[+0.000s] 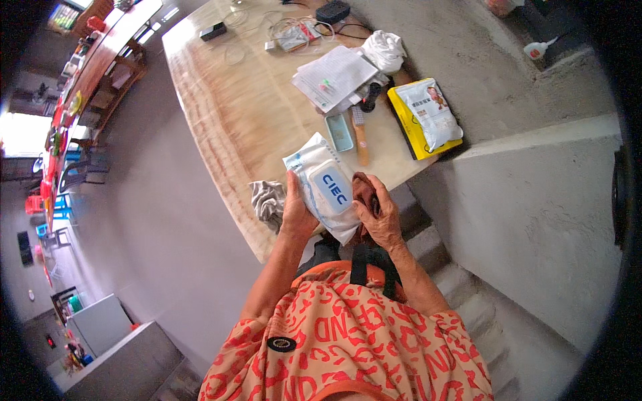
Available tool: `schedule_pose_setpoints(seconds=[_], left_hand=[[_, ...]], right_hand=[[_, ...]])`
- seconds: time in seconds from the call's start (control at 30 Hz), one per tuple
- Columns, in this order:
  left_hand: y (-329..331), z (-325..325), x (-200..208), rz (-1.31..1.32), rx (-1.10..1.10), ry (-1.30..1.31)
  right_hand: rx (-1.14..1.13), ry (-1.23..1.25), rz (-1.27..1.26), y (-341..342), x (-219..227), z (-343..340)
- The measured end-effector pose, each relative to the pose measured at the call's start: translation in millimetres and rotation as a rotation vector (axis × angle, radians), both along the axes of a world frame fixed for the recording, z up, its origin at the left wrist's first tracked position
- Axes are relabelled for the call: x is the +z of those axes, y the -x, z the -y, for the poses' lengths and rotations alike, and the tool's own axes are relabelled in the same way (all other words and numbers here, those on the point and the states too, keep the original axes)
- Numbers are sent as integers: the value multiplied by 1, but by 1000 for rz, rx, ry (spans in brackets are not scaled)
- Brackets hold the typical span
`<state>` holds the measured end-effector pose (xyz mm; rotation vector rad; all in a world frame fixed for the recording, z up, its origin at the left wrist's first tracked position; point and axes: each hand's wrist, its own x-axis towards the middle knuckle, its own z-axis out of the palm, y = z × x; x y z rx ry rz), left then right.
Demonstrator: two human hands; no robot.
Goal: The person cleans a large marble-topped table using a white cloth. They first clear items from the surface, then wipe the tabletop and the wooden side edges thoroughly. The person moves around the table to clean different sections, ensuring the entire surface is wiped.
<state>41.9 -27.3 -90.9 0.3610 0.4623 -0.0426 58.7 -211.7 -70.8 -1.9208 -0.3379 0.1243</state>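
A white and pale blue pack of wet wipes (314, 176), its lid facing up, is held in front of me over the near end of the table. My left hand (296, 206) grips the pack along its left side. At its right edge, my right hand (381, 215) is closed around a bunched brown cloth (364, 190), pressing it near the pack's lid. A crumpled grey cloth (268, 202) lies on the table left of my left hand. Just beyond the pack lie a light blue shallow tray (340, 132) and a wooden-handled brush or tool (360, 142).
Papers (334, 77), a white cloth (384, 51), a black box (213, 31) and tangled cables lie farther along the table (227, 120). A yellow box (408, 123) with a white pouch (433, 115) on it sits at the right edge. A concrete wall (535, 194) and steps (468, 301) are on the right.
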Motion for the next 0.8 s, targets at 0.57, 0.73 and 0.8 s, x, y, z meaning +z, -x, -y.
schedule_pose_setpoints(seconds=[0.57,0.73,0.8], left_hand=[[-66,110,-22,-225,-244,-143],[-108,139,-41,-252,-220,-196],[-133,151,-46,-251,-218,-207]], right_hand=[[-621,-266,-254,-63,-44,111],[-705,-200,-353,-65,-76,171],[-642,-165,-484,-56,-79,185]])
